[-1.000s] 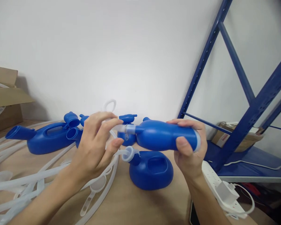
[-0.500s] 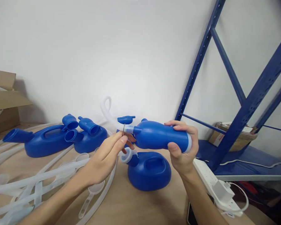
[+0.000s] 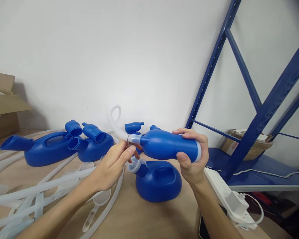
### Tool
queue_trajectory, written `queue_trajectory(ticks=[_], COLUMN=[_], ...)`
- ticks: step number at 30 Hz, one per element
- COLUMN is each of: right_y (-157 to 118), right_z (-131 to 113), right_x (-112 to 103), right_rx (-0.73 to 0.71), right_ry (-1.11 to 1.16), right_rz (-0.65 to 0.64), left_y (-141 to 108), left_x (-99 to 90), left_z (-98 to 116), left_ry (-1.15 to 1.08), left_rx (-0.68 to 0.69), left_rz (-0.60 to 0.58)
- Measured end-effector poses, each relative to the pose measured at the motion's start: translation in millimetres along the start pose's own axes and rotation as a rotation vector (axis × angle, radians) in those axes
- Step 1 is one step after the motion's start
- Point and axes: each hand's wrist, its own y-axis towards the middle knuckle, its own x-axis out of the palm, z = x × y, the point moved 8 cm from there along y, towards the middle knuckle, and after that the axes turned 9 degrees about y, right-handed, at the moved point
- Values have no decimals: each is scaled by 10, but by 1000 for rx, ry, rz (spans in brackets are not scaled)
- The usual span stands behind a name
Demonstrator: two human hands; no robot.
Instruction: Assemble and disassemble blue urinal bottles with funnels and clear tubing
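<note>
My right hand (image 3: 195,156) is wrapped round the wide end of a hollow blue plastic spout piece (image 3: 168,145), at its pale rim, holding it level. From the narrow end of that piece runs a translucent hose (image 3: 112,120), which loops up and back. My left hand (image 3: 113,163) pinches the hose at its joint, beside a thin clamp ring; its far fingers are partly hidden. Below both hands stands a blue urinal bottle (image 3: 158,182) with a built-in handle and a translucent collar on its neck.
Two more blue bottles (image 3: 49,151) stand left, with loose blue spout pieces (image 3: 93,132). Clear hoses (image 3: 40,191) and white lids with straps (image 3: 96,207) cover the left side. A cardboard box (image 3: 5,109), a power strip (image 3: 221,189), a phone (image 3: 204,229) and a blue shelf rack (image 3: 264,116) are around.
The blue spout piece and both hands have shifted slightly left. The hose loop has moved a little, and both hands keep their hold.
</note>
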Motion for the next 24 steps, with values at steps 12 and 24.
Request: queue_trajectory(ticks=[12,24], right_y=[-7,-56], right_z=[-77,-117], right_x=[89,24], right_rx=[-120,-249], right_ry=[41,-137], right_rz=[-154,-431], left_y=[-81,-71], left_x=[149,134], left_z=[17,25], left_ry=[-104,-23], left_rx=[-39,-149], left_rz=[-131,-229])
